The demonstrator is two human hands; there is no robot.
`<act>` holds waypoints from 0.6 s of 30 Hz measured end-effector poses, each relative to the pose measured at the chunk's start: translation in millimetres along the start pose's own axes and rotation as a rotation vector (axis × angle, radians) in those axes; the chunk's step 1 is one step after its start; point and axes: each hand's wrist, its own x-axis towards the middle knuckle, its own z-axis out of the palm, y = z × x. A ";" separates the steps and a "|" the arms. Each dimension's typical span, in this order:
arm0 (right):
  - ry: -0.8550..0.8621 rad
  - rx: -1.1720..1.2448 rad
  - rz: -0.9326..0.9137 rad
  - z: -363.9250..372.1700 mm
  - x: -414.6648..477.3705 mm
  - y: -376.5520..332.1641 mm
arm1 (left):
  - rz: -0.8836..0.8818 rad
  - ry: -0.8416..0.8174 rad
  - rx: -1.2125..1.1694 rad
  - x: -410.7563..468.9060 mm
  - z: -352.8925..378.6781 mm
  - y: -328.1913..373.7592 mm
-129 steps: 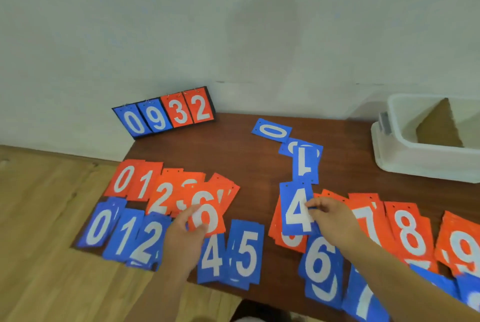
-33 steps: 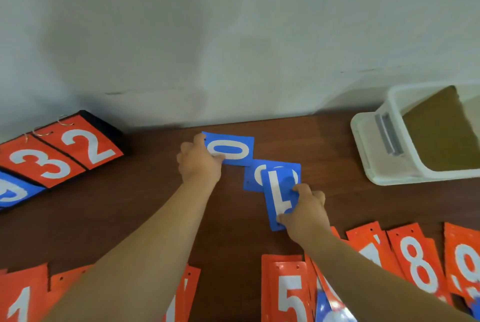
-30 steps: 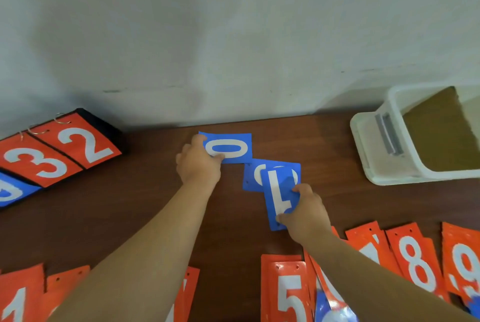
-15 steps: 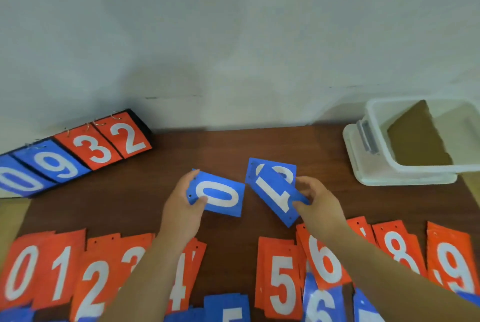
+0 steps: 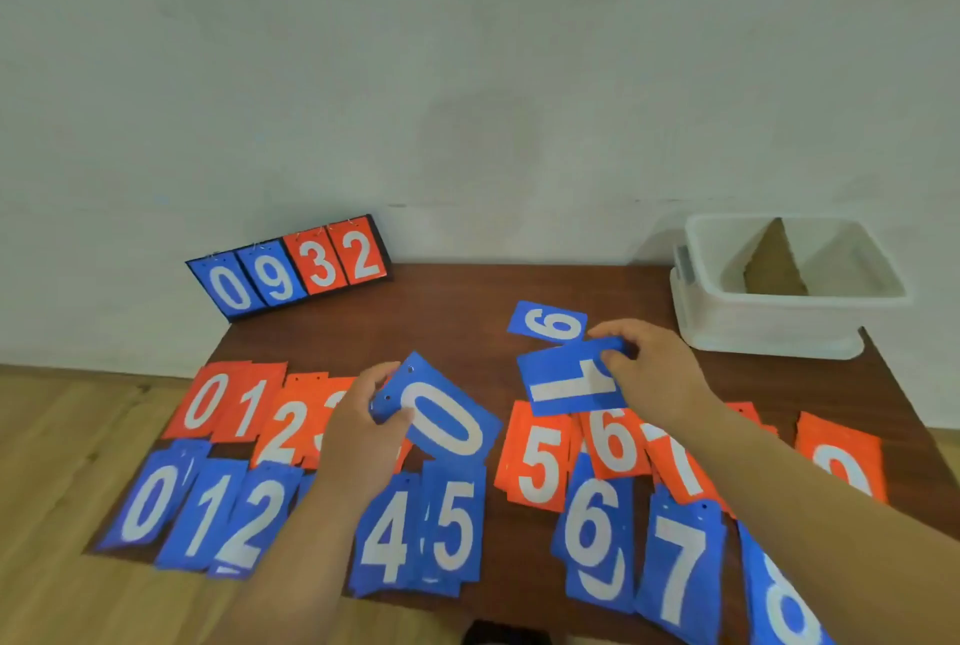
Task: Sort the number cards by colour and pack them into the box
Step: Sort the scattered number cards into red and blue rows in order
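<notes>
over the dark wooden table [image 5: 457, 311] i have the left hand [image 5: 363, 431] pinching a blue rectangular '0' card [image 5: 447, 418] and the right hand [image 5: 649, 374] pinching a blue '1' card [image 5: 569, 384], both well apart from the white plastic box [image 5: 779, 317], and i judge such edge grips may let either slip.

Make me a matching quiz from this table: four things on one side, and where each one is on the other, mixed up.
Things:
1. tilted blue 0 card
2. sideways blue 1 card
3. white box
4. scoreboard stand

Places:
A. at the table's far left corner
B. pinched in the right hand
C. at the far right, with cardboard inside
D. held in the left hand

Pairs: 1-D, 2-B, 3-C, 4-A.
</notes>
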 end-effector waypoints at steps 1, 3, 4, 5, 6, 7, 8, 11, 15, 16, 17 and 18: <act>-0.019 0.007 -0.012 0.9 -10.2 -0.3 | 0.006 0.026 -0.020 -12.5 -2.6 -0.4; -0.063 0.003 -0.039 3.7 -25.5 -5.9 | 0.023 0.106 -0.050 -31.3 -11.1 -1.8; -0.075 -0.004 -0.059 4.9 -30.4 -11.3 | 0.033 0.151 -0.055 -37.3 -16.8 -3.7; -0.078 -0.002 -0.082 6.0 -33.9 -18.0 | 0.039 0.184 -0.059 -42.6 -23.5 -5.0; -0.079 0.008 -0.097 8.1 -36.5 -25.5 | 0.035 0.202 -0.063 -47.3 -30.6 -7.5; -0.087 0.015 -0.102 11.1 -38.5 -33.8 | 0.033 0.209 -0.078 -51.5 -37.9 -10.0; -0.100 0.015 -0.108 15.3 -40.1 -42.3 | 0.024 0.219 -0.092 -55.6 -45.2 -12.8; -0.161 0.007 -0.189 31.6 -42.4 -65.7 | 0.025 0.272 -0.137 -64.2 -66.0 -20.8; -0.269 -0.012 -0.221 60.0 -42.3 -93.2 | -0.021 0.318 -0.152 -61.0 -93.2 -45.0; -0.281 -0.011 -0.229 69.1 -40.6 -101.4 | -0.031 0.327 -0.146 -59.2 -101.7 -50.3; -0.287 -0.008 -0.244 79.1 -38.0 -110.2 | -0.036 0.336 -0.145 -56.7 -110.7 -56.3; -0.289 -0.002 -0.264 90.5 -34.9 -119.9 | -0.053 0.339 -0.147 -54.0 -120.6 -62.7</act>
